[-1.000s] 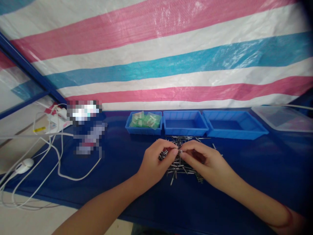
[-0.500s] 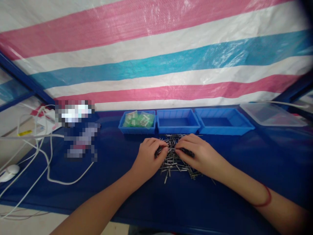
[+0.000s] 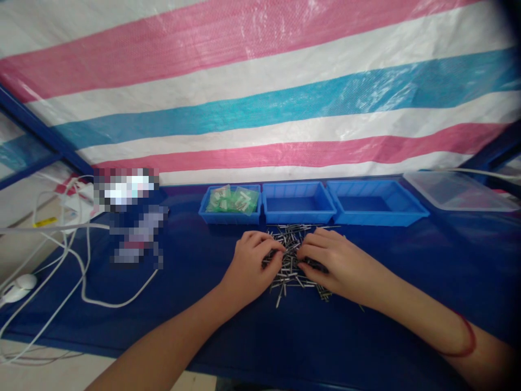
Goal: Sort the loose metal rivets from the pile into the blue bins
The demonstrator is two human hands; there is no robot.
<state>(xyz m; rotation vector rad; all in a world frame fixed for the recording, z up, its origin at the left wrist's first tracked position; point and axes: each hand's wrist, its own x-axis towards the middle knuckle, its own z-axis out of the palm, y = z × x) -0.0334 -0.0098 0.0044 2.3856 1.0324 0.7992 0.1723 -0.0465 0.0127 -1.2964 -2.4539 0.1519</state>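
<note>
A loose pile of thin silver metal pins, which look like pop rivets, lies on the blue table, pointing in many directions. At its left side is my left hand, with thumb and index fingertips pinched together over the pile. From the right, my right hand reaches in, its fingers curled and thumb close to the index finger among the rivets. The hands are apart, with rivets showing between them. What either pinch holds is too small or hidden to make out.
Behind the pile stand three blue bins: the left bin holds green-tinted plastic packets, beside a middle bin and a right bin. A clear plastic lid lies far right. White cables and a mouse are left.
Both hands stay over the pile with small finger movements. My right hand has shifted slightly right and down, its fingers lower among the rivets. The whole view has moved slightly.
</note>
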